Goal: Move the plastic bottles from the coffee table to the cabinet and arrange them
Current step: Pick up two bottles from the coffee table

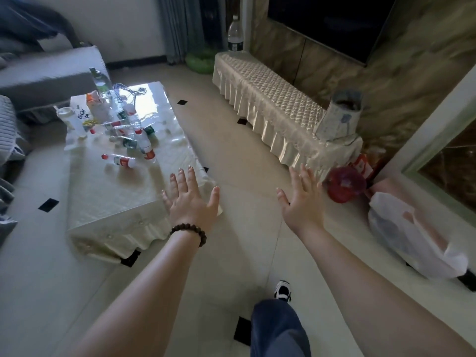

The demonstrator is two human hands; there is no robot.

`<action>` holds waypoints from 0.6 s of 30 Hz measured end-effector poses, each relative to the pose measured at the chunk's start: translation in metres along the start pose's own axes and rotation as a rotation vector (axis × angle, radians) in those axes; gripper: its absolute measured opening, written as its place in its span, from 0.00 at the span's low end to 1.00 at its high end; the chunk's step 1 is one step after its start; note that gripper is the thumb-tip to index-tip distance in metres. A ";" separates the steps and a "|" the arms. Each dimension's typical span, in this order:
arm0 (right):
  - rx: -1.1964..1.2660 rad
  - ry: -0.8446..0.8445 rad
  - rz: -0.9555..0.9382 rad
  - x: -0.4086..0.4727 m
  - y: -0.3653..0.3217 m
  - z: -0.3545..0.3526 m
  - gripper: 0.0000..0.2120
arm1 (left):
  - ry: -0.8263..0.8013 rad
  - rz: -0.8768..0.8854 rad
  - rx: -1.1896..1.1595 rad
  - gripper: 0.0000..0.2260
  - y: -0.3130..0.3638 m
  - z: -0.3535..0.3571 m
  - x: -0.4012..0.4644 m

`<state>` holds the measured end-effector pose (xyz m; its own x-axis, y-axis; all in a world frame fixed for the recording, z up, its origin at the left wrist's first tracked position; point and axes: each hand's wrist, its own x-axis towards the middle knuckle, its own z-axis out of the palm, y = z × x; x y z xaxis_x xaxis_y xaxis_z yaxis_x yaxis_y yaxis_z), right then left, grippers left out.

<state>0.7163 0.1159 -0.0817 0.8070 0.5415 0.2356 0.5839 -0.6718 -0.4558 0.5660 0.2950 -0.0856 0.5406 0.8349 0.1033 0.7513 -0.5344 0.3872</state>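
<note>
Both hands, left hand [189,199] and right hand [302,202], are spread, each grip released. The bottles [134,140] on the bench [123,202] look empty, light, crushable, slippery; grasp mid-body.

no text reads clearly; the plastic bottles' [123,140] red labels are too blurred.

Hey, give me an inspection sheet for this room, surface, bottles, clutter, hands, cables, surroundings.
Surface: coffee table under a pale cloth, near end bare.
Job's things: plastic bottles heaped at the table's far end, most lying down; one large bottle upright on the cabinet.
Clutter: snack packets among the bottles.
Hands: left hand and right hand open, holding nothing.
Cables: thin cord coiled at the table's far end.
Surroundings: sofa, white bag and red bag on the floor.
</note>
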 end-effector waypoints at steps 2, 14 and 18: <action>-0.004 -0.021 -0.040 0.051 0.016 0.005 0.29 | 0.011 -0.033 -0.003 0.34 0.027 0.017 0.036; 0.058 -0.133 -0.195 0.306 0.081 0.030 0.28 | 0.093 -0.234 0.009 0.34 0.151 0.073 0.221; 0.072 -0.184 -0.255 0.364 0.082 0.056 0.29 | 0.098 -0.310 0.018 0.35 0.154 0.092 0.263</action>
<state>1.0530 0.2862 -0.0813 0.6020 0.7747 0.1935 0.7521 -0.4686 -0.4635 0.8588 0.4200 -0.0835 0.2468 0.9665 0.0707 0.8816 -0.2542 0.3976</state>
